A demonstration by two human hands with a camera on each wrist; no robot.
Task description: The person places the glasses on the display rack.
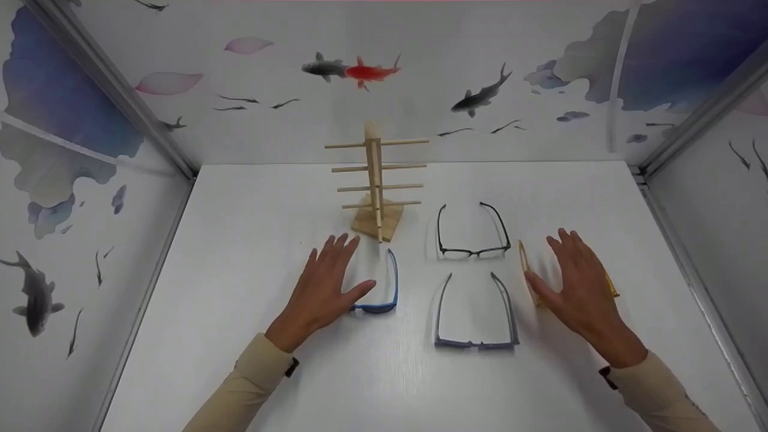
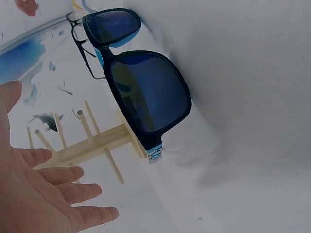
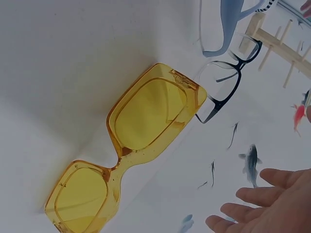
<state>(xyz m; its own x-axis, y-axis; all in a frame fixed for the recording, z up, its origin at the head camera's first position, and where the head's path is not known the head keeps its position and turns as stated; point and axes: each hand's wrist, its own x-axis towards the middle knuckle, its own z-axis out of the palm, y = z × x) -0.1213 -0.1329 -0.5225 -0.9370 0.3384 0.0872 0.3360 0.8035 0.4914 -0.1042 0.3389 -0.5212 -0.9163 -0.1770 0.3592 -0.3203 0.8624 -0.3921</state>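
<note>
Just below our left grip (image 1: 324, 288), fingers spread and empty, we have the blue sunglasses (image 2: 138, 82), front lying crosswise, and below our equally empty right grip (image 1: 579, 291) the yellow glasses (image 3: 129, 158), each pair nearest its own grip.

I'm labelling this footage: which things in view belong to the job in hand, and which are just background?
Likely the job's:
blue sunglasses, nearest the left hand
yellow glasses, nearest the right hand
black-framed glasses
grey-blue glasses
wooden stand

Likely just surroundings:
white table
fish-patterned walls

Sunglasses (image 1: 380, 309) in frt of rack (image 1: 373, 157), on tbl (image 1: 270, 210).
</note>
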